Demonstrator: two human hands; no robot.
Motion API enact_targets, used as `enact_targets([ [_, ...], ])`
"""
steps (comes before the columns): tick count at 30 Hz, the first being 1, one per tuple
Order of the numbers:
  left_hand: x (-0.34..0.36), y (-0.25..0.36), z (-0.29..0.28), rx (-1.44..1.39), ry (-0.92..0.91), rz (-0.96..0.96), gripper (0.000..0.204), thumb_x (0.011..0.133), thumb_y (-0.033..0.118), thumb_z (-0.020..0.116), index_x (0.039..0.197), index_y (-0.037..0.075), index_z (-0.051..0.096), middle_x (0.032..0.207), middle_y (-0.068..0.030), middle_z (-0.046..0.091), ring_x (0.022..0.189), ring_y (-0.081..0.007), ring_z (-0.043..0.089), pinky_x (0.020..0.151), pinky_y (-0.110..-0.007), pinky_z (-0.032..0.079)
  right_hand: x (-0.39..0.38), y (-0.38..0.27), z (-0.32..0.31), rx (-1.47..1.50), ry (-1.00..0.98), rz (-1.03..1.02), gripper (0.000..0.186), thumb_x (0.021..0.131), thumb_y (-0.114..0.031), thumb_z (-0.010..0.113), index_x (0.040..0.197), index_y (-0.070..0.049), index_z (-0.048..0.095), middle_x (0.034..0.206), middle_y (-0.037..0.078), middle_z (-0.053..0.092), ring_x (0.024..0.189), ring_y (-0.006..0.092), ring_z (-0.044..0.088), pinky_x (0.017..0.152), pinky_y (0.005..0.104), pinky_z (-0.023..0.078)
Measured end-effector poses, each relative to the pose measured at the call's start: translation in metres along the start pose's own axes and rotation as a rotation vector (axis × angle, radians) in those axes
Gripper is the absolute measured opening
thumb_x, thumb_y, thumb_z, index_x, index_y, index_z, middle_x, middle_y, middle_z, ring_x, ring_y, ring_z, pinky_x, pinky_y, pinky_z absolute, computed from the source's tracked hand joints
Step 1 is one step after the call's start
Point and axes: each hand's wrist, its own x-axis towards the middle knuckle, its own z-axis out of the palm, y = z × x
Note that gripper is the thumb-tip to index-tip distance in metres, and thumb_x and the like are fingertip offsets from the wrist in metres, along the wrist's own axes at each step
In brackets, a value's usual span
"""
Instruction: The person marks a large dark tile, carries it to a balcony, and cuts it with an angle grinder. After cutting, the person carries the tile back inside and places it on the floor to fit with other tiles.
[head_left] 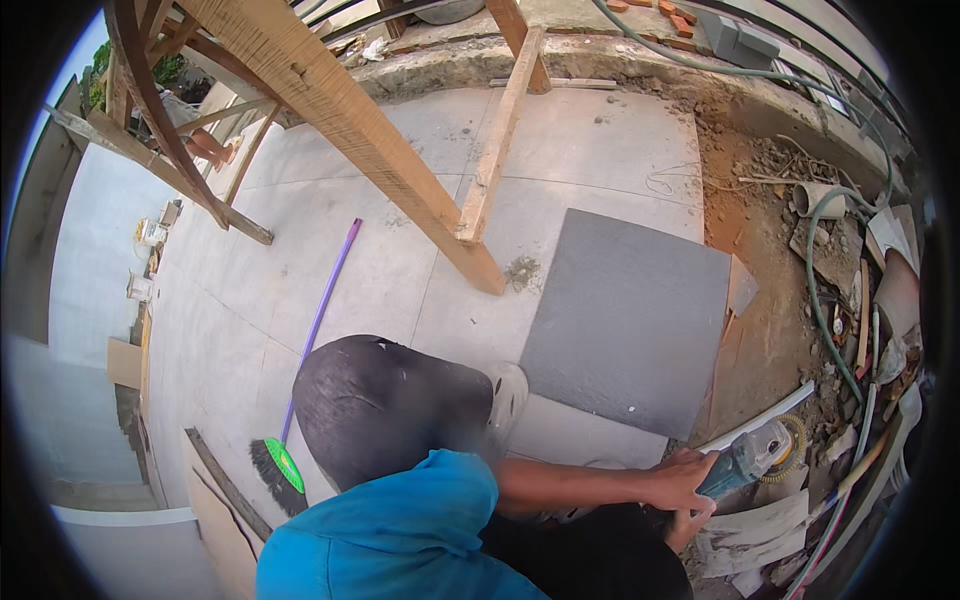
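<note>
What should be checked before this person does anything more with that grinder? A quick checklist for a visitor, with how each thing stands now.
1. Left hand on the angle grinder: ok, it is around the rear of the tool.
2. Right hand firmly gripping: cannot tell, its grip is partly hidden.
3. Hands protected: not ok, both are bare.
4. Disc apart from the dark grey slab: ok, it is to the right of the slab's lower right corner.
5. Disc stopped: cannot tell from a still picture.
6. Ground around the disc tidy: not ok, broken pieces lie close by.
</note>
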Motion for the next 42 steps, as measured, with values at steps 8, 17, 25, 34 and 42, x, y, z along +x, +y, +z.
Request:
enact_targets([
  [8, -0.008, 0.007, 0.025, -0.23, 0.485, 0.161, 0.075, 0.074, 0.031, 0.079, 0.135, 0.002, 0.045, 0.126, -0.0171, 0.055, 0.111, -0.0311, 0.055, 0.098, -0.044, 0.043, 0.067, -0.024, -0.018, 0.905, -0.038, 0.068, 0.054, 0.095, -0.036, 0.061, 0.136, -0.003, 0.047, 0.124, 0.011, 0.058, 0.108, 0.0204, 0.059, 0.087, 0.0388, 0.051],
  [17, -0.003, -0.014, 0.061, -0.295, 0.667, 0.056, 0.051, 0.075, 0.032, 0.082, 0.112, 0.001, 0.063, 0.107, -0.0151, 0.069, 0.103, -0.029, 0.067, 0.09, -0.04, 0.05, 0.075, -0.04, -0.019, 0.91, 0.045, 0.065, 0.045, 0.091, -0.027, 0.063, 0.129, -0.004, 0.051, 0.115, 0.009, 0.06, 0.103, 0.023, 0.058, 0.086, 0.0391, 0.05],
  [25, -0.001, -0.018, 0.067, -0.497, 0.66, -0.185, 0.05, 0.08, 0.041, 0.08, 0.111, 0.003, 0.068, 0.11, -0.0118, 0.071, 0.104, -0.0224, 0.068, 0.091, -0.033, 0.051, 0.095, -0.031, 0.002, 0.839, 0.174, 0.066, 0.032, 0.088, -0.021, 0.063, 0.111, 0.0, 0.056, 0.097, 0.008, 0.057, 0.085, 0.0197, 0.058, 0.073, 0.0343, 0.052],
  [34, 0.013, -0.024, 0.06, -0.345, 0.745, -0.228, 0.056, 0.078, 0.054, 0.078, 0.108, 0.008, 0.067, 0.108, -0.0071, 0.072, 0.102, -0.0214, 0.069, 0.088, -0.034, 0.051, 0.106, -0.05, 0.026, 0.905, 0.125, -0.033, 0.027, 0.087, -0.016, 0.064, 0.109, -0.001, 0.056, 0.096, 0.008, 0.057, 0.084, 0.019, 0.058, 0.066, 0.0324, 0.051],
  [42, 0.024, -0.033, 0.05, -0.341, 0.811, -0.141, 0.057, 0.08, 0.051, 0.077, 0.107, 0.003, 0.065, 0.111, -0.0134, 0.07, 0.109, -0.0257, 0.067, 0.091, -0.037, 0.051, 0.067, -0.108, 0.042, 0.883, 0.051, -0.208, 0.022, 0.087, -0.016, 0.063, 0.103, -0.002, 0.057, 0.094, 0.008, 0.058, 0.083, 0.019, 0.059, 0.064, 0.0333, 0.051],
])
